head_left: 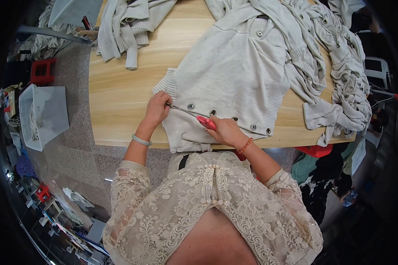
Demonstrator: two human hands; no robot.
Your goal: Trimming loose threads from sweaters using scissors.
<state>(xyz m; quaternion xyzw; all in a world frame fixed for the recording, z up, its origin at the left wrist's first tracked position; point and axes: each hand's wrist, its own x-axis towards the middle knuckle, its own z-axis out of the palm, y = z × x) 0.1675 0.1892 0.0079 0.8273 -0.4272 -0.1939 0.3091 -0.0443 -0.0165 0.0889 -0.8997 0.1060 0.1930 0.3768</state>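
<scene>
A light grey knitted cardigan [234, 75] with ribbed edges lies on the table in front of me. A row of round buttons [191, 107] runs across its near part. My left hand [157, 107] is closed at the cardigan's left edge, its fingers pinching the knit beside a small dark piece, likely another button. In my closed right hand [226, 131] is a red-handled tool [206, 122] with a long thin metal shaft. That shaft points left over the buttons, and its tip meets the fingers of my left hand. The exact kind of tool cannot be made out.
The wooden table [119, 101] carries more grey knitwear [130, 26] at the far left and a heaped pile of garments [340, 79] along the right. On the floor at left stand a white plastic bin [53, 115] and a red stool [43, 70]. Something red [316, 151] shows under the right edge.
</scene>
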